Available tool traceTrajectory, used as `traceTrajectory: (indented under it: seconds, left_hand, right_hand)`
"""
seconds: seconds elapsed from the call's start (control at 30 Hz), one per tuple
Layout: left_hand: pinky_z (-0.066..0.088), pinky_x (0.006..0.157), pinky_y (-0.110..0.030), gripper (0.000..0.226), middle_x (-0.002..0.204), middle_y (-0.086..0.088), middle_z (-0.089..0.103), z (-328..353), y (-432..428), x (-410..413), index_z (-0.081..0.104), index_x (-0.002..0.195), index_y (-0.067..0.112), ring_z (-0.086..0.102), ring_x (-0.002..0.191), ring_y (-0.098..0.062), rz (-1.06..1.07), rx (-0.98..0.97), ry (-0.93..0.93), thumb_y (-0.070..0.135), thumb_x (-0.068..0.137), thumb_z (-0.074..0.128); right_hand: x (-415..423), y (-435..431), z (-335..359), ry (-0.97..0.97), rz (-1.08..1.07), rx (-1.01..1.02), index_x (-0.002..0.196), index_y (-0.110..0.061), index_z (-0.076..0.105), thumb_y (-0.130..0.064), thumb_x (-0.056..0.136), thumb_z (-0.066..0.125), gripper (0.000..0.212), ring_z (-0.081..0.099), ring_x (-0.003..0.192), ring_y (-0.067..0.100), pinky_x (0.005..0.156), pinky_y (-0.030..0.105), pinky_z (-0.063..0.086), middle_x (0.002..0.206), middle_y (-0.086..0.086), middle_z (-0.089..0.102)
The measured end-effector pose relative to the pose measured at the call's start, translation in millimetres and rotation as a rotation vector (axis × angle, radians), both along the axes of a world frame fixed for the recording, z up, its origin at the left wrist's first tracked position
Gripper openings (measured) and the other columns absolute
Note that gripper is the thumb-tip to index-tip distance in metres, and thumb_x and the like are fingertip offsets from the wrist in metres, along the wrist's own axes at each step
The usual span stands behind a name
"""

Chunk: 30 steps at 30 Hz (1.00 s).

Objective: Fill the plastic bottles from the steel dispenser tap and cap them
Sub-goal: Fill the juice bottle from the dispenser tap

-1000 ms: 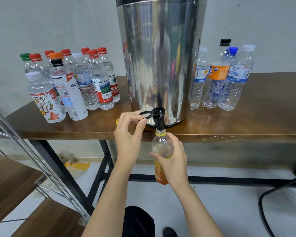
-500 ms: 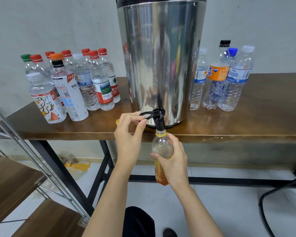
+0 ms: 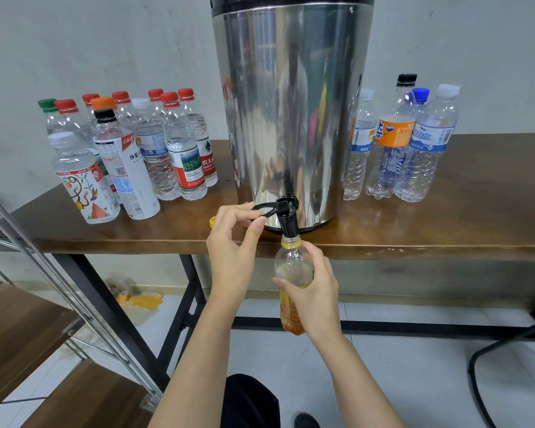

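The steel dispenser stands at the middle of the brown surface, near its front edge. To its left a cluster of capped bottles stands upright, with red, green, orange, black and white caps. To its right stands a smaller group of capped bottles, one of them with an orange label. A yellow cap lies on the surface just left of the tap, partly hidden behind the left hand. A metal shelf rack with wooden boards stands at near left. A yellow wrapper lies on the floor under the surface.

The black tap projects from the base of the dispenser over the front edge. The left hand pinches the tap lever between thumb and fingers. The right hand is wrapped round the body of the bottle and holds it upright in front of the surface, below its edge. The open mouth of the bottle sits directly under the spout, touching it. The bottle has a clear upper part, a yellow neck ring and an orange-yellow lower label. The fill level cannot be read.
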<state>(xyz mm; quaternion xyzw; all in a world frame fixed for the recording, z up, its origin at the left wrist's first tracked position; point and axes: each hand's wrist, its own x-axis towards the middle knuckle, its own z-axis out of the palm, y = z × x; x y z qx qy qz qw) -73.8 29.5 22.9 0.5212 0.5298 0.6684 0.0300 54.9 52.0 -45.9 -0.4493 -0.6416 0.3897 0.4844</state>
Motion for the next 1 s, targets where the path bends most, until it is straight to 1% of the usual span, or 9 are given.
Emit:
traceTrajectory:
  seconds: [0.1, 0.23, 0.27, 0.37, 0.43, 0.57, 0.67, 0.87, 1.0]
  left_hand:
    - [0.04, 0.086, -0.007, 0.018, 0.1, 0.012, 0.062, -0.1, 0.7, -0.7, 0.064, 0.087, 0.021, 0.058, 0.104, 0.007, -0.002, 0.003, 0.0, 0.004, 0.09, 0.068]
    - [0.039, 0.085, -0.006, 0.019, 0.102, 0.007, 0.063, 0.0, -0.3, -0.4, 0.064, 0.087, 0.022, 0.059, 0.1, 0.008, -0.002, -0.003, 0.0, 0.004, 0.09, 0.068]
    - [0.039, 0.084, -0.005, 0.018, 0.102, 0.006, 0.064, 0.0, -0.3, -0.4, 0.064, 0.088, 0.021, 0.059, 0.099, 0.008, -0.001, -0.006, 0.001, 0.004, 0.09, 0.068]
    - [0.039, 0.084, -0.005, 0.014, 0.103, 0.005, 0.064, -0.1, -0.2, -0.8, 0.065, 0.089, 0.019, 0.059, 0.098, 0.008, 0.0, -0.01, 0.001, 0.005, 0.09, 0.068]
    - [0.04, 0.083, -0.005, 0.014, 0.104, 0.004, 0.064, -0.1, -0.5, -0.8, 0.065, 0.089, 0.019, 0.059, 0.098, 0.007, -0.003, -0.014, -0.004, 0.005, 0.09, 0.068]
    - [0.04, 0.082, -0.005, 0.018, 0.103, 0.005, 0.064, 0.3, -0.8, -0.7, 0.064, 0.088, 0.022, 0.059, 0.099, 0.008, 0.002, -0.019, -0.007, 0.006, 0.09, 0.068]
    - [0.04, 0.083, -0.005, 0.017, 0.104, 0.002, 0.064, 0.0, -0.7, -1.2, 0.064, 0.088, 0.022, 0.059, 0.098, 0.008, 0.004, -0.017, -0.003, 0.005, 0.09, 0.068]
    - [0.041, 0.081, -0.006, 0.017, 0.103, 0.0, 0.064, -0.1, 0.0, -0.6, 0.064, 0.088, 0.019, 0.059, 0.096, 0.008, 0.001, -0.007, -0.008, 0.003, 0.089, 0.069]
    - [0.04, 0.083, -0.005, 0.013, 0.103, 0.0, 0.064, -0.5, 0.2, -1.3, 0.065, 0.089, 0.017, 0.059, 0.097, 0.008, 0.002, -0.012, -0.003, 0.004, 0.089, 0.068]
  right_hand:
    - [0.4, 0.0, 0.4, -0.002, 0.004, -0.002, 0.133, -0.034, 0.05, -0.018, 0.07, 0.088, 0.075, 0.047, 0.118, 0.002, 0.092, 0.014, 0.036, 0.127, -0.014, 0.053]
    - [-0.1, 0.0, 0.2, -0.002, 0.0, 0.001, 0.132, -0.035, 0.05, -0.017, 0.07, 0.088, 0.075, 0.047, 0.118, 0.001, 0.09, 0.007, 0.034, 0.126, -0.014, 0.053]
    - [-0.2, -0.1, 0.4, -0.002, -0.001, -0.001, 0.132, -0.035, 0.051, -0.017, 0.07, 0.088, 0.075, 0.047, 0.118, 0.001, 0.09, 0.007, 0.035, 0.127, -0.014, 0.053]
    - [-0.5, -0.9, 1.6, 0.002, -0.001, -0.011, 0.134, -0.033, 0.05, -0.018, 0.071, 0.088, 0.075, 0.047, 0.12, 0.003, 0.095, 0.018, 0.037, 0.128, -0.013, 0.053]
    - [-0.8, -1.5, 2.1, 0.003, 0.0, -0.013, 0.134, -0.033, 0.05, -0.018, 0.071, 0.088, 0.075, 0.047, 0.12, 0.003, 0.096, 0.021, 0.037, 0.128, -0.013, 0.053]
    - [-0.9, -2.3, 3.0, 0.011, 0.002, -0.013, 0.132, -0.035, 0.049, -0.019, 0.071, 0.088, 0.074, 0.047, 0.12, 0.004, 0.096, 0.022, 0.038, 0.129, -0.013, 0.053]
    - [-0.6, -2.7, 3.8, 0.012, 0.004, -0.013, 0.129, -0.04, 0.048, -0.018, 0.071, 0.088, 0.073, 0.047, 0.119, 0.003, 0.095, 0.021, 0.038, 0.128, -0.013, 0.053]
    - [-1.0, -2.0, 2.7, 0.005, -0.009, -0.011, 0.132, -0.036, 0.049, -0.019, 0.07, 0.088, 0.075, 0.047, 0.119, 0.001, 0.097, 0.02, 0.037, 0.129, -0.013, 0.053]
    - [-1.1, -2.6, 2.3, -0.002, -0.013, -0.009, 0.133, -0.035, 0.049, -0.019, 0.071, 0.088, 0.075, 0.047, 0.12, 0.004, 0.096, 0.021, 0.038, 0.13, -0.012, 0.054]
